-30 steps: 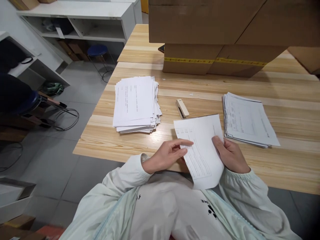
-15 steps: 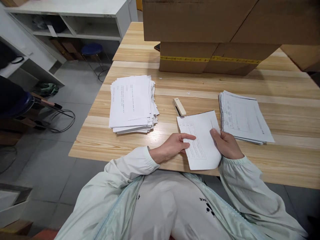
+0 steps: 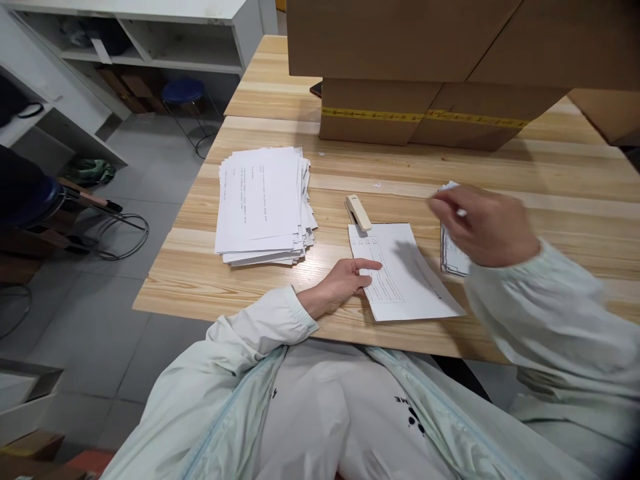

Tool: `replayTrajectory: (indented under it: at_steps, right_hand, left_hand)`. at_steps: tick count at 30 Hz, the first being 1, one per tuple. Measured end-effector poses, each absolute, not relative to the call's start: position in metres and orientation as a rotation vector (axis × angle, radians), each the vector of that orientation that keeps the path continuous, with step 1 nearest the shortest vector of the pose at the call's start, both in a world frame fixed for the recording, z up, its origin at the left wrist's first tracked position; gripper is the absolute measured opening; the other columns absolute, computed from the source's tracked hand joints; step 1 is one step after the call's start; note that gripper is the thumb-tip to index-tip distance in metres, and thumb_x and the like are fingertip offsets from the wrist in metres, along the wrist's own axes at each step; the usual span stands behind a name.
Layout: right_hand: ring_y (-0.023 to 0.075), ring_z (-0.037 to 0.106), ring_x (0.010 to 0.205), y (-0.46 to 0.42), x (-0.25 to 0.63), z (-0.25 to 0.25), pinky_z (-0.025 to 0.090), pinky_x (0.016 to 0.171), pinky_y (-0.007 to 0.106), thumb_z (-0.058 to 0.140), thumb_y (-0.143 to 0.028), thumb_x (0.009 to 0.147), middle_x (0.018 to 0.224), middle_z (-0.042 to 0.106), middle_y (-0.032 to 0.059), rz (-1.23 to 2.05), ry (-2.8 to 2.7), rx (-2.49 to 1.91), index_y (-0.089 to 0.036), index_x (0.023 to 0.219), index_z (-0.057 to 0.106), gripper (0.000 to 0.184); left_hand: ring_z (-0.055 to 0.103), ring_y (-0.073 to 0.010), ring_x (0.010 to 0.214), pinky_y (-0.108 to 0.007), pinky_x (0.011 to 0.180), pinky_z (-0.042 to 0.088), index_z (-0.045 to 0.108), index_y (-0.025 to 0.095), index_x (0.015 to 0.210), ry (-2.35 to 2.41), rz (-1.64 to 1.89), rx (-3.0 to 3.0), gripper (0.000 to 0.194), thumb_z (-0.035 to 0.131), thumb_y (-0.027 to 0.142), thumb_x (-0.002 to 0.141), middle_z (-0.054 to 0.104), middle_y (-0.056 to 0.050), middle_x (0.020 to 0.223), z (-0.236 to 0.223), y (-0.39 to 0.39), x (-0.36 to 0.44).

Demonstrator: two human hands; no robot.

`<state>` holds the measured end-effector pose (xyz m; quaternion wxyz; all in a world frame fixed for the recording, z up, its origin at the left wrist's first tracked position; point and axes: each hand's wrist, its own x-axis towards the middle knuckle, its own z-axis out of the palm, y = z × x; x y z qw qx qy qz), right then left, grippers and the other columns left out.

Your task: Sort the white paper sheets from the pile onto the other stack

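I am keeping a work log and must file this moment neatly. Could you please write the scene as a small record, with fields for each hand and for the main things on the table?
left hand: holds the printed sheet by its left edge
right hand: off the printed sheet; blurred, grip unclear
stapler: beside the sheet's far left corner
left paper stack: uneven edges, printed page on top
right paper stack: partly hidden behind the right hand
cardboard boxes: stacked, yellow tape on the lower ones
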<state>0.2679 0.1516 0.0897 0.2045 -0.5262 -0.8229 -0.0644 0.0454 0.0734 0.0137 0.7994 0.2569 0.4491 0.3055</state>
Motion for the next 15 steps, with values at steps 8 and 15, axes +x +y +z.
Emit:
replayTrajectory:
  at_steps: [8,15]
  right_hand:
    - [0.0288,0.051,0.115,0.22,0.138,0.02,0.042,0.096,0.044,0.033,-0.032,0.104,0.122,0.065,0.0162,0.1,-2.459,-1.096,-0.013,0.114,0.067,0.039]
    - [0.0337,0.047,0.121,0.224,0.126,-0.012,0.038,0.099,0.05,0.033,-0.037,0.103,0.13,0.061,0.019,0.102,-2.484,-1.177,-0.012,0.12,0.064,0.043]
  left_hand:
    - [0.065,-0.0094,0.064,-0.023,0.067,0.052,0.069,0.009,0.105,0.95,0.657,0.485,0.038,0.061,-0.006,0.071,0.071,-0.002,0.071,0.011,0.077,0.047]
    - [0.065,-0.0089,0.062,-0.021,0.064,0.052,0.067,0.009,0.104,0.979,0.644,0.489,0.038,0.052,-0.01,0.074,0.069,-0.001,0.069,0.015,0.08,0.049]
